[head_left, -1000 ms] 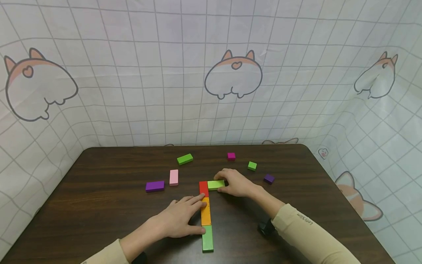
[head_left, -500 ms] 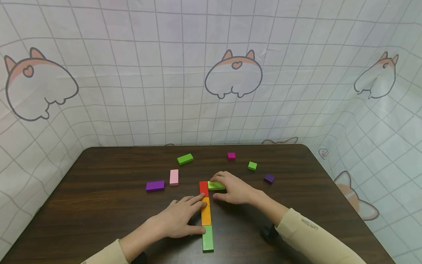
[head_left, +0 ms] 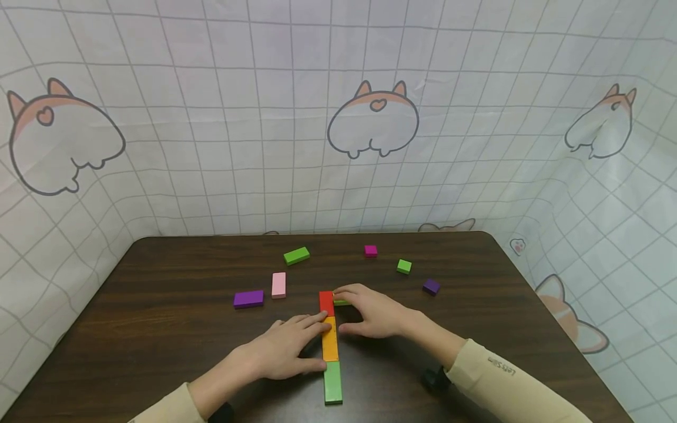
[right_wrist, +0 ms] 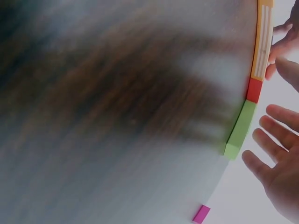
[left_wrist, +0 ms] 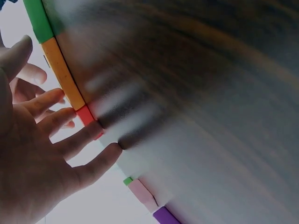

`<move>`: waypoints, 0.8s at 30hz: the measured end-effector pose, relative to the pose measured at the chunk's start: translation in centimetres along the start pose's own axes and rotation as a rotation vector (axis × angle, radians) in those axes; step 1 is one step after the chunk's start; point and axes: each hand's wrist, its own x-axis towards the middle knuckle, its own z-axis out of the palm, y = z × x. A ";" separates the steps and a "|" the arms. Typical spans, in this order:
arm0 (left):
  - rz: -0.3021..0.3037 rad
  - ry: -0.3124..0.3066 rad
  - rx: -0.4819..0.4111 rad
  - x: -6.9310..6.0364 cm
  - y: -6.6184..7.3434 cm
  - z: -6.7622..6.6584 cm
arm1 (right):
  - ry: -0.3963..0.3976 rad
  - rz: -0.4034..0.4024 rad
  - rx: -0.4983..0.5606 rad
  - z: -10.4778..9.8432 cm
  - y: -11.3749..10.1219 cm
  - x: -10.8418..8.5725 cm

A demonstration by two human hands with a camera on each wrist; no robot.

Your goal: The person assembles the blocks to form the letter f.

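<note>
A row of flat blocks lies in front of me: red (head_left: 326, 302) at the far end, orange (head_left: 331, 346) in the middle, green (head_left: 332, 385) nearest. Against the red block's right side sits a lime-green block (head_left: 341, 303), partly hidden in the head view. My left hand (head_left: 285, 349) has its fingers spread, with fingertips at the red and orange blocks and the thumb by the green one. Over the lime block reaches my right hand (head_left: 378, 312), fingers extended. The right wrist view shows that hand (right_wrist: 282, 158) beside the lime block (right_wrist: 240, 128), not gripping it.
Loose blocks lie farther back on the dark wooden table (head_left: 174, 317): purple (head_left: 248, 299), pink (head_left: 278, 285), green (head_left: 297, 255), magenta (head_left: 371, 251), small green (head_left: 404, 267) and dark purple (head_left: 431, 286). A patterned cloth (head_left: 264, 147) hangs behind.
My right hand has let go of the lime block and drawn slightly nearer, its fingers now over the block and its thumb apart. My left hand has stayed nearly still.
</note>
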 end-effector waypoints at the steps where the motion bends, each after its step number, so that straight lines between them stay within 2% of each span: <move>1: 0.004 0.001 0.001 0.0 0.0 0.0 | -0.004 -0.006 -0.003 0.0 -0.1 0.0; 7: 0.013 -0.007 -0.023 -0.4 -0.5 -0.3 | -0.024 -0.044 -0.033 0.3 -0.6 0.0; 12: -0.010 0.014 -0.056 -0.9 -1.1 -0.9 | -0.046 -0.058 -0.051 0.5 -1.0 0.0; 16: -0.031 0.076 -0.057 -1.2 -1.8 -1.5 | -0.063 -0.076 -0.075 0.8 -1.3 0.0; 24: -0.048 0.265 -0.072 -1.4 -4.2 -2.7 | -0.099 -0.085 -0.130 1.0 -1.6 -0.3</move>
